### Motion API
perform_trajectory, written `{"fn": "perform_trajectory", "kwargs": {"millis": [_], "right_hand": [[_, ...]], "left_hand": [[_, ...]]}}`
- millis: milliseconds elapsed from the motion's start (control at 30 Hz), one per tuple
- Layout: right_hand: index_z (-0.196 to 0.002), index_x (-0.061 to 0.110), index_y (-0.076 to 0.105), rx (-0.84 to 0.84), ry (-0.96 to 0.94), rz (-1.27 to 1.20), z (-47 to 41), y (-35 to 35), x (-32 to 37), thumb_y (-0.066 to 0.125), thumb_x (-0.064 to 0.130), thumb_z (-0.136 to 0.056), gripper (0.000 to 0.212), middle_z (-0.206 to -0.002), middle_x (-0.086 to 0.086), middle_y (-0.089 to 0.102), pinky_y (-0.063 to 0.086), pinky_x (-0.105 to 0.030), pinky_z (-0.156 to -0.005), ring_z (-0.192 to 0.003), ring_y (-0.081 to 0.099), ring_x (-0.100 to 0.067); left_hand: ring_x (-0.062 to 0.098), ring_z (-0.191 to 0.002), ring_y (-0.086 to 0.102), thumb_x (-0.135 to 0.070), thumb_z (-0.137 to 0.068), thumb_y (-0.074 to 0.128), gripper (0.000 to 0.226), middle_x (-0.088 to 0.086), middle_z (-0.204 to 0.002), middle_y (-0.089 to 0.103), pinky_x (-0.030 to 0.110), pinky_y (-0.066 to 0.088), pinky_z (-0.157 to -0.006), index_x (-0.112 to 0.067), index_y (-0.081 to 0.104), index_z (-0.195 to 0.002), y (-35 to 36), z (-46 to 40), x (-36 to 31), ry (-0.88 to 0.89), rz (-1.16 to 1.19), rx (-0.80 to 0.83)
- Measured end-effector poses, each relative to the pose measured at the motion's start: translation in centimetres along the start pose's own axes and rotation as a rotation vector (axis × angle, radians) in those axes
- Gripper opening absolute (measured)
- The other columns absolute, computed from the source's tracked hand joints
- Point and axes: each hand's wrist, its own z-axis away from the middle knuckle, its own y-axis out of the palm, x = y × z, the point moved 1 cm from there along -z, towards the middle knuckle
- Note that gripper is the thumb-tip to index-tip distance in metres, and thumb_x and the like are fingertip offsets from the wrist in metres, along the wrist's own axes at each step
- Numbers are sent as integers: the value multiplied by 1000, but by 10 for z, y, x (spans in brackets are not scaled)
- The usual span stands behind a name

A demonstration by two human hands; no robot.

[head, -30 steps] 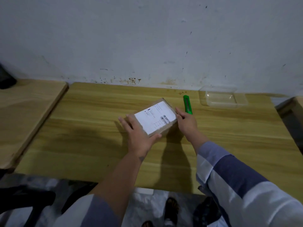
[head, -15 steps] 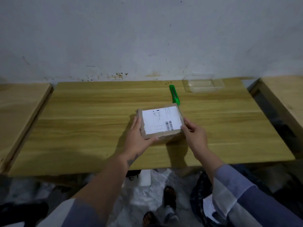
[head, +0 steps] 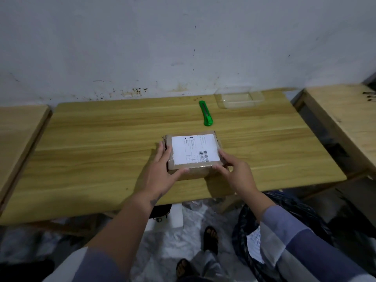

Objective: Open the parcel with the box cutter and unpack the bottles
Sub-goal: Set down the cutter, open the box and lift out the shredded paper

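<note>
Print on the label (head: 194,150) of the parcel (head: 191,167) is too small for us to read. Left hand (head: 160,171) and right hand (head: 236,171) cover its near corners. We cannot resolve the box cutter (head: 206,113) blade.

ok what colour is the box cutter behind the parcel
Bright green; the plastic box cutter shows best in the head view.

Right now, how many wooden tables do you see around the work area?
3. The middle table holds the parcel and the box cutter. The left table and the right table flank it across gaps, both cut off by the frame edge.
</note>
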Motion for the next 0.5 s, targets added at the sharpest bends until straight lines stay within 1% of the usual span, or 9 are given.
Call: {"fn": "perform_trajectory", "kwargs": {"millis": [33, 100, 133, 200, 267, 300, 333, 433, 500], "right_hand": [[-128, 23, 59, -34, -50, 53, -1, 0, 0, 69, 30, -83, 46, -131, 2, 61, 44, -19, -90, -115, 58, -14], [-119, 23, 67, -103, -144, 195, -4, 0, -2, 65, 35, -85, 36, -128, -3, 63, 48, -30, -92, -118, 57, -23], [-118, 24, 67, -104, -160, 250, -7, 1, -3, 65, 37, -84, 36, -129, -5, 62, 48, -35, -94, -120, 55, -27], [-123, 28, 63, -38, -165, 316, -10, 1, -4, 68, 44, -79, 47, -141, -7, 51, 44, -42, -102, -130, 44, -31], [-127, 31, 60, 32, -205, 345, -13, 3, -2, 72, 46, -74, 56, -150, -8, 39, 39, -46, -108, -136, 37, -31], [-126, 31, 60, 55, -229, 352, -15, 5, -2, 73, 44, -74, 56, -151, -8, 37, 38, -46, -109, -137, 37, -32], [-125, 30, 61, 68, -245, 358, -17, 7, -1, 74, 42, -74, 54, -151, -9, 38, 40, -45, -108, -136, 39, -31], [-120, 29, 65, 56, -257, 394, -22, 9, 0, 74, 38, -75, 47, -147, -10, 43, 47, -40, -99, -129, 50, -30], [-118, 29, 67, 42, -283, 427, -24, 10, -1, 73, 40, -75, 44, -145, -11, 46, 51, -41, -92, -123, 54, -32]], "left_hand": [[11, -147, 11, -66, -76, 62, 94, -16, -159, -1, 39, 23, -118, -31, 18, -151, -2, -2, -2, 6, -54, -10], [15, -146, 16, -68, -75, 59, 93, -13, -160, 6, 40, 26, -116, -28, 22, -150, -6, -4, -4, 22, -138, -8], [15, -145, 19, -68, -75, 61, 93, -13, -160, 9, 40, 28, -115, -27, 24, -150, -8, -5, -4, 22, -143, -5], [12, -145, 21, -67, -72, 64, 95, -17, -159, 9, 38, 29, -114, -28, 26, -149, -9, -5, -1, 23, -90, 5], [9, -145, 16, -58, -69, 74, 98, -17, -159, 6, 32, 23, -114, -27, 26, -149, -7, -2, 0, 15, 15, 19], [9, -145, 14, -50, -68, 79, 100, -14, -160, 6, 28, 20, -113, -26, 26, -149, -5, -1, -1, 5, 58, 21], [10, -144, 17, -43, -67, 82, 101, -10, -160, 9, 25, 20, -111, -25, 26, -149, -3, 0, -1, -5, 90, 18], [10, -134, 37, -31, -68, 84, 103, -7, -151, 36, 27, 34, -106, -30, 21, -149, 4, 2, -3, -32, 205, -8], [7, -132, 38, -29, -71, 83, 105, -10, -150, 37, 29, 35, -107, -33, 15, -151, 5, 4, -3, -46, 239, -8]]}}
